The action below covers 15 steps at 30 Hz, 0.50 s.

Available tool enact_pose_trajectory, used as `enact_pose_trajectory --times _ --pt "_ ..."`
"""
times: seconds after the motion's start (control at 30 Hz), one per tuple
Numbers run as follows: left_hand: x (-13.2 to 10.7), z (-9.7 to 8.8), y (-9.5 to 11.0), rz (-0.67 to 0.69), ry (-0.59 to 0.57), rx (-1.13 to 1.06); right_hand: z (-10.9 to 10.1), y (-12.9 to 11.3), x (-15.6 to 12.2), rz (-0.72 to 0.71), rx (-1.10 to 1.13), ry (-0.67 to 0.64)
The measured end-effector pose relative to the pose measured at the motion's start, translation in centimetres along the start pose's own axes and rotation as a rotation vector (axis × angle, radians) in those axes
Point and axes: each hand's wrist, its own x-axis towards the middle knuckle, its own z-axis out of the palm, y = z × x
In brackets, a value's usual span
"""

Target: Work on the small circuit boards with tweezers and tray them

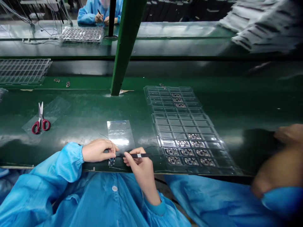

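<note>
Two hands at bench edge, left hand (98,150) fingers pinching small circuit board (111,162), right hand (138,167) fingers closed on black tweezers (137,155)

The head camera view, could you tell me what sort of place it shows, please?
Probably an electronics assembly line: a long green workbench, a clear compartment tray holding small circuit boards, and a co-worker in a blue smock opposite.

A long glossy green workbench (78,110) reflects overhead light, with a green post (123,47) rising from it.
</note>
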Motion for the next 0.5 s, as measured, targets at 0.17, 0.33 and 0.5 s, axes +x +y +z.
enact_pose_trajectory --times 0.17,0.33,0.5 --pt "-0.01 0.11 0.02 -0.007 0.005 0.011 0.01 -0.11 -0.15 -0.029 -0.097 0.0" --pt "0.02 0.2 -0.06 -0.004 0.013 0.015 0.07 -0.44 -0.04 -0.046 -0.119 -0.007" --pt "0.04 0.23 0.1 -0.019 0.013 0.013 0.07 -0.51 0.05 -0.03 -0.126 -0.025"
